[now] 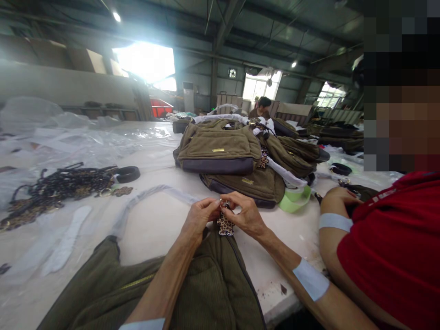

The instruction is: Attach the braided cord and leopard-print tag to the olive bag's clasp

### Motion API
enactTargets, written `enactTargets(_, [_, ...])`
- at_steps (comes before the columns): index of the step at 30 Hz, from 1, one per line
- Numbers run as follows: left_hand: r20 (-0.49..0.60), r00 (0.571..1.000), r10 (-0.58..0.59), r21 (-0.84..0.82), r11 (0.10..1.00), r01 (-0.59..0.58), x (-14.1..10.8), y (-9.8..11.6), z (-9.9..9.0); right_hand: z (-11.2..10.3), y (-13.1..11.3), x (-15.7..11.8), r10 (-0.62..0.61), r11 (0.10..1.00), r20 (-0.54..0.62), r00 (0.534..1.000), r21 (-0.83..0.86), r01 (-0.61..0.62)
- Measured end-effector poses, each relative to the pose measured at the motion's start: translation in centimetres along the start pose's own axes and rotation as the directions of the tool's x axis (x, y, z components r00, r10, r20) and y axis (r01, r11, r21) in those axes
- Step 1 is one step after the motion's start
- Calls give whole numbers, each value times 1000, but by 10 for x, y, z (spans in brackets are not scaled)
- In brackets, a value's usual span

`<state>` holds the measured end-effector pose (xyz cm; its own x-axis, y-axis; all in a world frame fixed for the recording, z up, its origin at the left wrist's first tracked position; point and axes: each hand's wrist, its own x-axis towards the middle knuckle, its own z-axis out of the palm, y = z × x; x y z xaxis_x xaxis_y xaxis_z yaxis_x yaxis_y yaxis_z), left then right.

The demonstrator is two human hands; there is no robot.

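Both my hands meet above an olive corduroy bag [202, 288] that lies on the table nearest me. My left hand [203, 214] pinches a small gold ring or clasp [222, 201] from the left. From the right, my right hand [245, 215] has its fingers closed on the same metal piece. Below the fingertips hangs a leopard-print charm [226, 223], over the top of the bag. The bag's handle [127, 208], wrapped in white film, arches across the table to the left. A gold zipper [137, 281] shows on the bag's front.
Stacked olive bags [220, 146] stand ahead. A green strip [295, 199] lies beside them. At the left are a heap of dark cords and leopard-print charms [62, 188] and clear plastic [85, 137]. A person in a red shirt [395, 247] sits close at the right.
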<state>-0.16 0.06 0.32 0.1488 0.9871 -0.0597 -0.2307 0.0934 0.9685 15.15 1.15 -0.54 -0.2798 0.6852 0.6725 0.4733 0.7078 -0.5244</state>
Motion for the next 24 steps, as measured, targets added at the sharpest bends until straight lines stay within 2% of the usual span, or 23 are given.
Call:
enactTargets(13, [-55, 998, 26, 10, 1000, -26, 1, 0, 1, 3, 0, 0, 18, 1000, -9, 1000, 4, -18])
enactTargets(19, [-41, 999, 19, 10, 1000, -18, 0, 1, 1, 4, 2, -1, 12, 1000, -10, 1000, 14, -12])
enactTargets(24, [-62, 998, 15, -15, 1000, -16, 0, 1, 0, 4, 2, -2, 95, 995, 25, 995, 14, -95])
